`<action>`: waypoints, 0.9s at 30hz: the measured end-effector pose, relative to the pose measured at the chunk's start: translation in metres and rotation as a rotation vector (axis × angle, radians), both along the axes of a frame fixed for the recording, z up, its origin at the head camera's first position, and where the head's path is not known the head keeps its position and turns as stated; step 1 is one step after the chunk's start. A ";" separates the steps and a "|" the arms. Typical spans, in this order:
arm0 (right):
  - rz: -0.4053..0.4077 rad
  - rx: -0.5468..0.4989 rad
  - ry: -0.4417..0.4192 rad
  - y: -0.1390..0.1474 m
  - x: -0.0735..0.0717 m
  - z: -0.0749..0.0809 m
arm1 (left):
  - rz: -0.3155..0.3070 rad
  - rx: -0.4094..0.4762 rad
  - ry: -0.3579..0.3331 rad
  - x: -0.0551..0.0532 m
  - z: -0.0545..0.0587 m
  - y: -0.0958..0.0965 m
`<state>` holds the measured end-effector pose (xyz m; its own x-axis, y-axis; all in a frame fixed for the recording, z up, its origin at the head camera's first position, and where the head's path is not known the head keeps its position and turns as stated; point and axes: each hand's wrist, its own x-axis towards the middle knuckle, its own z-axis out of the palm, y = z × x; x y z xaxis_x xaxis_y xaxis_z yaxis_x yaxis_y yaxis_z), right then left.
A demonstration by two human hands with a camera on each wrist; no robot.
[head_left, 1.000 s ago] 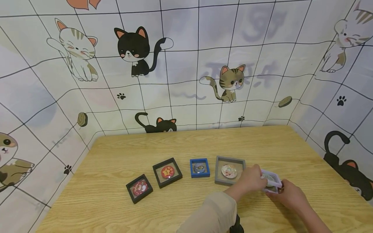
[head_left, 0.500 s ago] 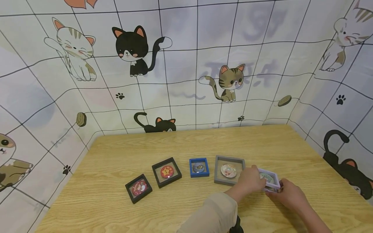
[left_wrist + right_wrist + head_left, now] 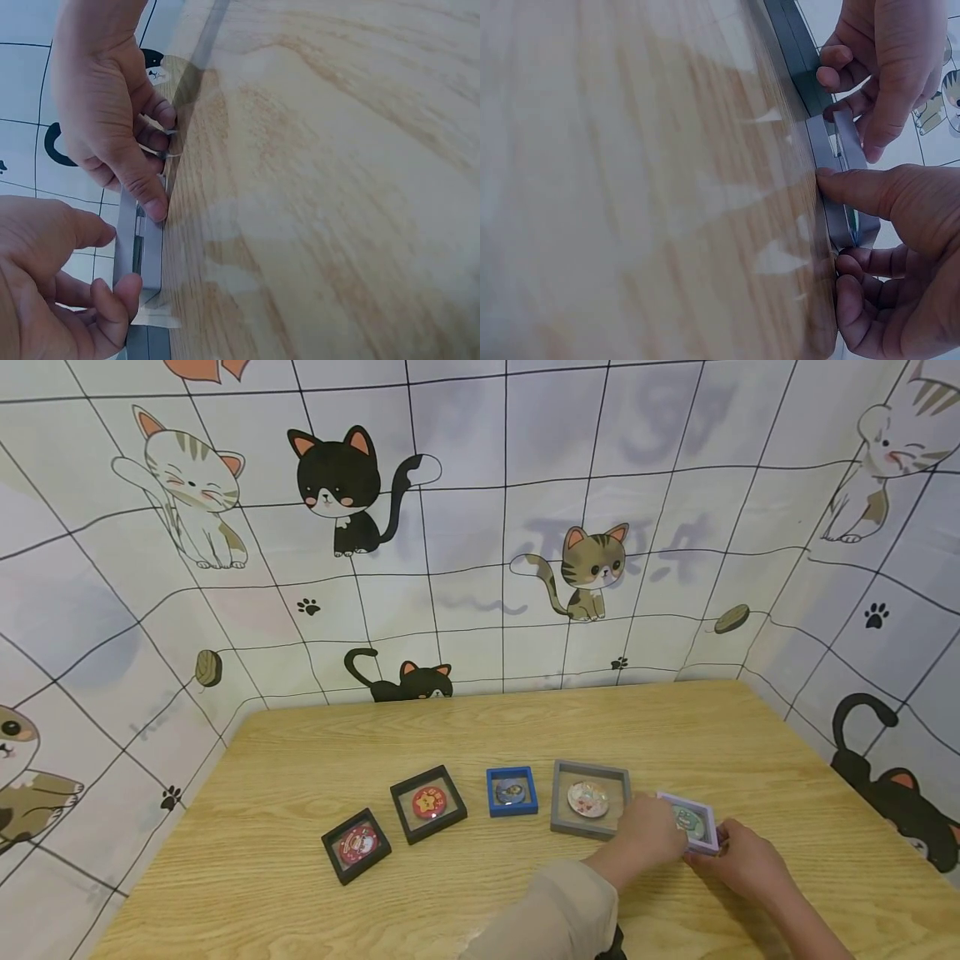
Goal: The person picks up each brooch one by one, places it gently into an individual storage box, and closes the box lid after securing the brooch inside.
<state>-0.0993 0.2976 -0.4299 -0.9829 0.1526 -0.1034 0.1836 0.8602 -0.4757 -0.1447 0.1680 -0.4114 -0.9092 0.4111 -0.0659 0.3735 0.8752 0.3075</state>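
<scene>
On the right of the table, both hands hold a small lilac display frame [image 3: 686, 801] with a green round badge [image 3: 691, 823] inside. My left hand [image 3: 651, 832] grips its left side, thumb and index finger at the edge. The right hand [image 3: 744, 862] holds the lower right corner, and its thumb lies along the near side in the right wrist view. Seen edge-on there, the frame's two halves [image 3: 826, 154] stand slightly apart with a thin gap between. My left hand hides the frame's left end in the head view.
Left of the hands, a grey frame [image 3: 591, 767] with a pale badge lies partly behind my left hand. Further left are a blue frame [image 3: 512, 812] and two black frames, one farther back [image 3: 420, 777] and one nearer [image 3: 371, 862], each with a badge. Cat-print cloth [image 3: 472, 543] surrounds the wooden table [image 3: 480, 727].
The lilac frame's upper half has come down closer to the lower half, and the frame has turned to show more of its face. My left hand has shifted slightly toward the near side.
</scene>
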 end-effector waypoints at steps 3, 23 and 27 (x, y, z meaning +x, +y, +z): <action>-0.002 -0.004 -0.003 0.000 0.000 0.000 | 0.024 -0.024 0.010 0.001 -0.002 0.003; -0.002 -0.005 0.007 0.001 -0.001 -0.004 | 0.085 -0.144 0.090 0.003 -0.009 0.010; -0.005 -0.005 -0.001 0.001 -0.001 -0.004 | 0.090 -0.189 0.085 0.004 -0.010 0.012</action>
<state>-0.1004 0.2987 -0.4338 -0.9820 0.1571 -0.1051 0.1885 0.8566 -0.4803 -0.1410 0.1801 -0.4211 -0.9473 0.3156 -0.0558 0.3086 0.9452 0.1062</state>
